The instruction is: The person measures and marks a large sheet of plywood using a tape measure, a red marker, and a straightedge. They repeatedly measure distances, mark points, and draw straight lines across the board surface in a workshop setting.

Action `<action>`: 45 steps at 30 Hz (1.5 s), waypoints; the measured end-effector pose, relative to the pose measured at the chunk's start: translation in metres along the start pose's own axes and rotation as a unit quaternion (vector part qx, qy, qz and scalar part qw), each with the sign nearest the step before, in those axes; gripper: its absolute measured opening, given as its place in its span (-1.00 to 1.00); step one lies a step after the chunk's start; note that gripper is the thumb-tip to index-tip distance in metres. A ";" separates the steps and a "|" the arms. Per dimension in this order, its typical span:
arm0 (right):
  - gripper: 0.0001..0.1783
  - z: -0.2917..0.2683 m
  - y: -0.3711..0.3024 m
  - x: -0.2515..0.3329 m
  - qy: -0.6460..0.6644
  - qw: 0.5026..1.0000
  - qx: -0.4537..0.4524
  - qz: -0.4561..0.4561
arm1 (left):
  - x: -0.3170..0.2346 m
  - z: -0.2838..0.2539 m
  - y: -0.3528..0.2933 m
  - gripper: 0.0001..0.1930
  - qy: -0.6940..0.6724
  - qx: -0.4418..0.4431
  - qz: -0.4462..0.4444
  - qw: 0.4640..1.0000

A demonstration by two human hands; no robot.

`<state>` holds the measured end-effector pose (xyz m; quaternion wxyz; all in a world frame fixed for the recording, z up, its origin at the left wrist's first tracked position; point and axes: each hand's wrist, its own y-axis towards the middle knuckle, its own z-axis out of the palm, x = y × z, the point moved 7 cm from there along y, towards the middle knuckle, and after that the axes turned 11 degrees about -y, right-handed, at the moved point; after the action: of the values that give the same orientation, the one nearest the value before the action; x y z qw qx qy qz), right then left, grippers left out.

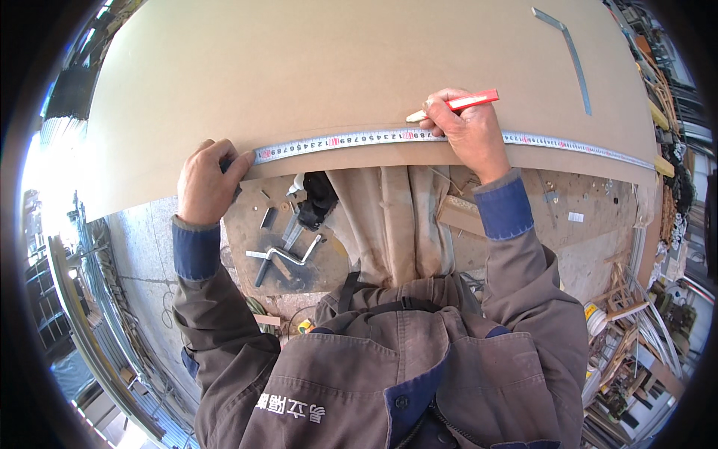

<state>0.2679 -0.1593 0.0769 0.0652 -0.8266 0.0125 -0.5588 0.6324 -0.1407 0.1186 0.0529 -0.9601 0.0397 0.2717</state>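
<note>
A large tan board (299, 67) fills the upper view, and a tape measure (299, 147) is stretched along its near edge. At the tape's left part my left hand (209, 179) is closed around the tape's dark case, mostly hidden by the fingers. My right hand (467, 131) grips a red carpenter's pencil (473, 99), its pale tip touching or just over the board slightly beyond the tape. The lower edge of this hand rests across the tape. To the right, the tape runs on to the board's far right corner.
A metal angle tool (574, 63) lies on the board at the far right. Below the board's near edge, a worktop (299, 262) holds a bent metal crank (295, 258) and small hardware. Wood scraps (621, 299) are piled at the right; long metal lengths (82, 329) lie at the left.
</note>
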 end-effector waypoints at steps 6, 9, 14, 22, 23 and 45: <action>-0.76 0.002 0.001 0.003 0.008 1.000 -0.008 -0.003 | 0.002 -0.002 -0.002 -0.65 -0.010 -0.003 -0.004 1.000; -0.70 -0.004 0.006 0.003 0.035 0.998 -0.047 -0.022 | 0.000 -0.001 -0.002 -0.65 -0.002 -0.009 0.005 1.000; -0.57 -0.040 -0.014 -0.010 0.157 0.984 -0.083 -0.028 | 0.002 -0.003 -0.002 -0.67 -0.006 -0.004 0.004 1.000; -0.64 -0.146 -0.116 -0.091 0.152 0.963 -0.216 0.043 | -0.002 0.008 -0.002 -0.81 -0.130 0.057 0.014 0.990; -0.66 -0.154 -0.122 -0.097 0.114 0.962 -0.240 0.060 | -0.007 0.013 -0.003 -0.82 -0.164 0.073 0.018 0.984; -0.65 -0.132 -0.073 -0.039 -0.187 0.978 -0.071 0.057 | -0.016 0.011 0.008 -0.82 -0.217 0.131 0.056 0.966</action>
<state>0.1278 -0.0959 0.0983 0.0396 -0.9168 0.0865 -0.3878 0.6118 -0.1464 0.1171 0.1705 -0.8591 0.1166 0.4683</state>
